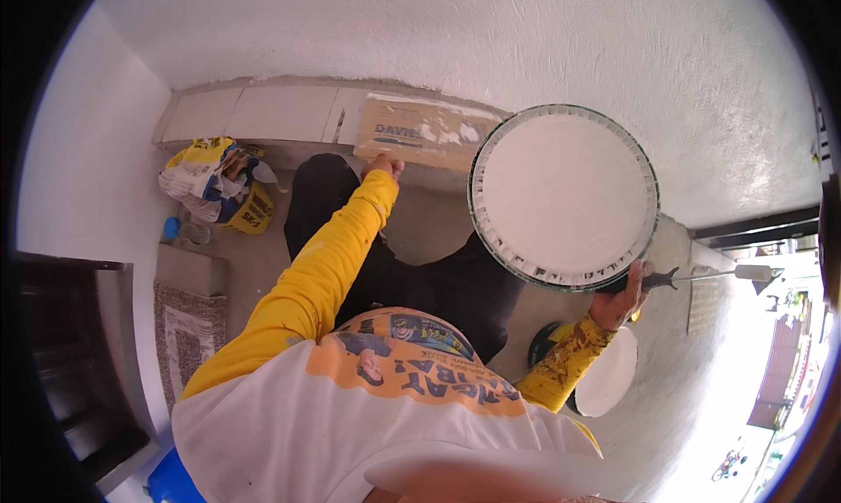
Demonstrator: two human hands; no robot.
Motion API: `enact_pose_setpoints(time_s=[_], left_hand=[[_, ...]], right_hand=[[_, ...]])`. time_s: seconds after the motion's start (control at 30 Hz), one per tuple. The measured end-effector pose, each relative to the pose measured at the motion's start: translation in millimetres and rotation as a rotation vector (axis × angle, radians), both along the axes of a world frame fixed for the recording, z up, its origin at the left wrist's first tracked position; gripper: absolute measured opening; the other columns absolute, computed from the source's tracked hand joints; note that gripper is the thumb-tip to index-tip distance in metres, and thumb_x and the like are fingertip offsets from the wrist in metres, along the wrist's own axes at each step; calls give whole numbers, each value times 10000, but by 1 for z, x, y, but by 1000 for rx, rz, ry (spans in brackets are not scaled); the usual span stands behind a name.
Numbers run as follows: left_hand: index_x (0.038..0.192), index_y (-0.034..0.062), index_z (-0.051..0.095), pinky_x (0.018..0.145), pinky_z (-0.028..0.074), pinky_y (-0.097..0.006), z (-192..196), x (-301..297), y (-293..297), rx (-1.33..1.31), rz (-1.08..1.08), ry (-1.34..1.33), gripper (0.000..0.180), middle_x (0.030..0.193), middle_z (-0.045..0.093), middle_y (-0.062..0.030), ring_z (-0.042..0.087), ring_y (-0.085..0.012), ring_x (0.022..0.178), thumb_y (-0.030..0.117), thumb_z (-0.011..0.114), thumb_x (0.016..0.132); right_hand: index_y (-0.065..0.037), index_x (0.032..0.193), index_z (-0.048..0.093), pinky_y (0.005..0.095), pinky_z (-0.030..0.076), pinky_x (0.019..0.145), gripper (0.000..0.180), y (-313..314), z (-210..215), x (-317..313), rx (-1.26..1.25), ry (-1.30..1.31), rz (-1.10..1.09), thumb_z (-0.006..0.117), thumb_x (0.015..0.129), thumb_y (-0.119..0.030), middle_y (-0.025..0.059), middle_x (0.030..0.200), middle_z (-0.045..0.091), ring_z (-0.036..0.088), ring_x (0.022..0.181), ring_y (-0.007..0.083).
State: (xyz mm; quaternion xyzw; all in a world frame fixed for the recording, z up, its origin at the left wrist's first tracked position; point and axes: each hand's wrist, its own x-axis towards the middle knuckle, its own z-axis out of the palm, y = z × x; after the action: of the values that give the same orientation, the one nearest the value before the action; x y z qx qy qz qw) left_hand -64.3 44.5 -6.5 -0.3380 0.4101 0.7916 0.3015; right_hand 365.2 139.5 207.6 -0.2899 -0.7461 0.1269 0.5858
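Left hand (383, 164) presses a brown cardboard sheet (420, 133) against the wall base, fingers' spread unclear. Right hand (618, 303), fingers clamped on a trowel handle (659, 279), is partly hidden behind a white-filled round pan (563, 196). A crumpled bag (215, 183) lies on the floor's left corner.

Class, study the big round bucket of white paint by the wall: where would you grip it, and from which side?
Grip the bucket at its ribbed rim, coming from the near left side; the right hand with the trowel crowds the right edge, and no handle shows.

A cardboard sheet (423, 131) leaned against the wall (491, 38), with the left hand (383, 165) on its lower edge. A bucket (563, 196) sat to its right. The right hand (620, 300), below the bucket, gripped a trowel (701, 277). Bags (213, 184) lay far left.
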Motion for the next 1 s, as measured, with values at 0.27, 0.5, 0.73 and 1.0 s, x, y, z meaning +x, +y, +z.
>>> enact_pose_setpoints(time_s=[0.27, 0.5, 0.73, 1.0], left_hand=[[1192, -31, 552, 707, 591, -284, -3, -44, -16, 15, 179, -21, 284, 939, 606, -139, 622, -211, 749, 126, 610, 963], [1376, 10, 411, 907, 522, -355, 22, -41, -27, -74, -31, 6, 598, 1289, 451, -142, 606, -274, 971, 315, 658, 925], [1464, 30, 361, 1086, 413, -459, 123, 98, -20, 1171, -878, -40, 782, 1488, 433, -135, 509, -306, 1288, 534, 606, 919], [1413, 31, 463, 1104, 398, -511, 109, 111, 60, 967, -1179, 172, 525, 1422, 516, -156, 502, -315, 1306, 311, 572, 982]], right_hand=[[-37, 1165, 615, 400, 492, 920, 348, 6, -6, 16, -2, -58, -22, 717, 832, -39, 144, 1196, 597, 584, 1095, 289], [-42, 1211, 634, 475, 465, 969, 494, 6, -22, 20, -503, 319, 89, 799, 746, -12, 210, 1320, 570, 557, 1187, 396], [-72, 1224, 616, 434, 487, 884, 511, 3, -4, 8, 227, -187, -53, 783, 748, 8, 128, 1115, 612, 594, 1043, 302], [-31, 1038, 588, 346, 523, 690, 250, -25, -49, 70, -968, 598, 35, 688, 884, -200, 77, 878, 623, 618, 776, 176]])
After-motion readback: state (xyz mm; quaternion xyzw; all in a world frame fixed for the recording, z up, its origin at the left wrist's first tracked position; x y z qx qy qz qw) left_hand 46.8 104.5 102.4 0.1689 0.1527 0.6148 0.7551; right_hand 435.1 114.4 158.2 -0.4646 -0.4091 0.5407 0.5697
